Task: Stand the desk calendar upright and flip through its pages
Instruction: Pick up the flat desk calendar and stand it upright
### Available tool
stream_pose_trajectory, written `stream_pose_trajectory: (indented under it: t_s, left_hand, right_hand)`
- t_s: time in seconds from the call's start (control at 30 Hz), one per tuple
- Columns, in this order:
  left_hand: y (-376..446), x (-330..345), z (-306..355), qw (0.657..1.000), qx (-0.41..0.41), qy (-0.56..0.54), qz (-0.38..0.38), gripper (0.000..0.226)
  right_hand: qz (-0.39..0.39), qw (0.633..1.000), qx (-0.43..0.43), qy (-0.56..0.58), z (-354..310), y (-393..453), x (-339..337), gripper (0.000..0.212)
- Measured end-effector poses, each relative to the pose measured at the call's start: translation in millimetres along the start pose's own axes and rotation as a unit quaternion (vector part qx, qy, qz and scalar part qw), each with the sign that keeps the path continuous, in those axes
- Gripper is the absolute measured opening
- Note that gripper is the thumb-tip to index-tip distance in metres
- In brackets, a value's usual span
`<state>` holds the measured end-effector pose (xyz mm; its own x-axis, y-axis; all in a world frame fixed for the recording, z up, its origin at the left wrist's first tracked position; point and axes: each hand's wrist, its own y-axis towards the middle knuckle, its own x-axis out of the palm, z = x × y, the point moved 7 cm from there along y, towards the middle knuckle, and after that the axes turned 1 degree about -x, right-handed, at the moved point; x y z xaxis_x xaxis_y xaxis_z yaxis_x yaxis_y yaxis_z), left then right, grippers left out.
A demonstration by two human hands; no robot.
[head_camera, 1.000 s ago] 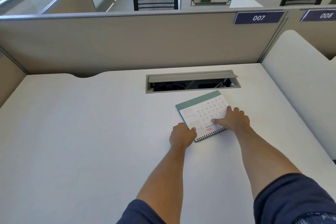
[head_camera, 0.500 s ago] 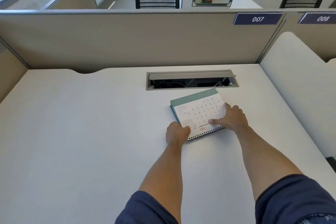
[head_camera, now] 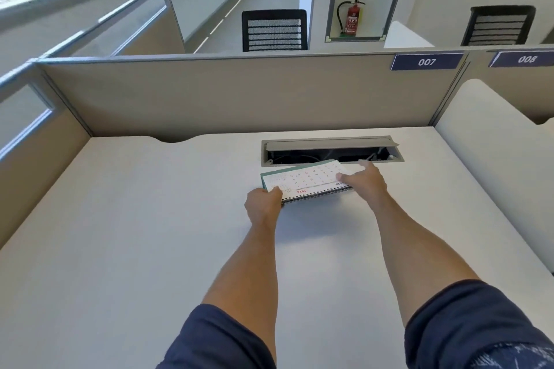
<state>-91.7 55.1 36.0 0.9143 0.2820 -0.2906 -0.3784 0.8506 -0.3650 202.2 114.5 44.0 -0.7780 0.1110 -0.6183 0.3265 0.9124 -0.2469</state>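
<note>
Gripping one calendar (head_camera: pixel 305 181), two hands

Bare forearms; short dark navy sleeves (head_camera: pixel 467 323), the right one with a pale speckled print low down

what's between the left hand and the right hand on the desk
In the head view, the desk calendar spans the gap: the left hand grips its near left corner by the spiral binding, and the right hand holds its right side.

calendar (head_camera: pixel 305 181) on desk (head_camera: pixel 150 219) — before cable tray (head_camera: pixel 329 148)
</note>
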Motion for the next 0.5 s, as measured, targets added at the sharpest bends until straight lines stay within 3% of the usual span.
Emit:
stream_pose_trajectory:
  t_s: [0.07, 0.2, 0.3, 0.5]
  left_hand:
    - [0.3, -19.4, 9.7, 1.000, 0.009, 0.013, 0.015, 0.017]
    - [4.0, -50.1, 24.0, 0.998, 0.015, 0.029, 0.048, 0.023]
    - [12.2, -71.1, 25.7, 0.997, 0.002, -0.003, 0.077, 0.025]
    - [48.1, -102.8, 24.1, 0.995, 0.004, 0.000, 0.102, 0.049]
  right_hand:
    - [-0.006, 0.997, -0.009, 0.071, -16.1, -4.4, 11.1, 0.085]
    - [-0.015, 0.985, -0.037, 0.166, -44.3, -16.0, 34.6, 0.075]
    - [-0.020, 0.982, -0.056, 0.182, -64.7, -21.9, 52.7, 0.073]
    - [-0.050, 0.978, -0.115, 0.166, -107.1, -26.8, 91.4, 0.062]
